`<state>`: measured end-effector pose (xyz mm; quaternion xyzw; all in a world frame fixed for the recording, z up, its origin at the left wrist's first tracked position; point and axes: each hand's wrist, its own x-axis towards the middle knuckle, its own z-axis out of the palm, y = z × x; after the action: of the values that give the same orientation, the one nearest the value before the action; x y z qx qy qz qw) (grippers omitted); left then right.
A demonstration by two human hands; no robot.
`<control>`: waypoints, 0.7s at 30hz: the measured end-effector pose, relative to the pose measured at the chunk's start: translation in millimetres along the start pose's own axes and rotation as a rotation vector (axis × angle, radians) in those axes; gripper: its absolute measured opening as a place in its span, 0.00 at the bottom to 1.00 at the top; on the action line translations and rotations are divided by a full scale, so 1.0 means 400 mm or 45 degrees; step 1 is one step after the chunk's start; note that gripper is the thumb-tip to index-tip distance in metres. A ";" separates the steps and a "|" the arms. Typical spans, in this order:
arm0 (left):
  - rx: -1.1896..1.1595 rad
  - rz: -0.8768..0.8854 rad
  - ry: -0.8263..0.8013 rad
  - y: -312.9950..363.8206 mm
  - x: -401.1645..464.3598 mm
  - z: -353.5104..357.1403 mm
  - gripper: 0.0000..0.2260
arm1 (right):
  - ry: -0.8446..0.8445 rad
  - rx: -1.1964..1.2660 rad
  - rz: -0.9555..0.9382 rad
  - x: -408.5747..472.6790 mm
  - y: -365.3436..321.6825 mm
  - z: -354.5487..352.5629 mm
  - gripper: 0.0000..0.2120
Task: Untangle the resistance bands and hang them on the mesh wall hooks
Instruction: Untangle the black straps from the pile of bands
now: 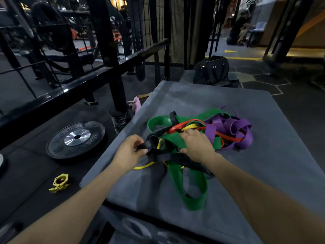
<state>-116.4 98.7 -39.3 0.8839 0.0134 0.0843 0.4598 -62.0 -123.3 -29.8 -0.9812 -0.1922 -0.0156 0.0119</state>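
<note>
A tangle of resistance bands lies on a grey padded box (263, 173). The wide green band (193, 189) loops toward me; a purple band (235, 127) is bunched at the right; a thin red band (228, 137) and a yellow band (144, 166) thread through the pile. My left hand (129, 152) pinches a black band (168, 156) at the pile's left edge. My right hand (197, 145) rests on the middle of the tangle, fingers curled into the green and black bands. The mesh wall (151, 20) stands at the back, beyond the box.
A black weight plate (75, 140) and a yellow barbell collar (59, 183) lie on the floor left of the box. A black rack frame (58, 92) runs along the left. A dark bag (214, 71) sits behind the box. A person crouches far back right.
</note>
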 end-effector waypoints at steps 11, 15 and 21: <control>0.113 -0.041 0.097 -0.018 -0.037 -0.040 0.10 | 0.072 -0.305 -0.002 -0.057 0.077 0.018 0.18; 0.051 0.020 0.144 0.009 -0.028 -0.018 0.11 | 0.140 -0.270 0.060 -0.100 0.113 -0.001 0.17; 0.000 0.016 0.215 0.016 -0.035 -0.013 0.10 | 0.037 -0.283 0.221 -0.178 0.171 -0.034 0.15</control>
<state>-131.2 98.0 -33.0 0.8736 0.0466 0.1616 0.4566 -102.3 -213.7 -19.8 -0.9891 -0.1034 -0.0497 -0.0926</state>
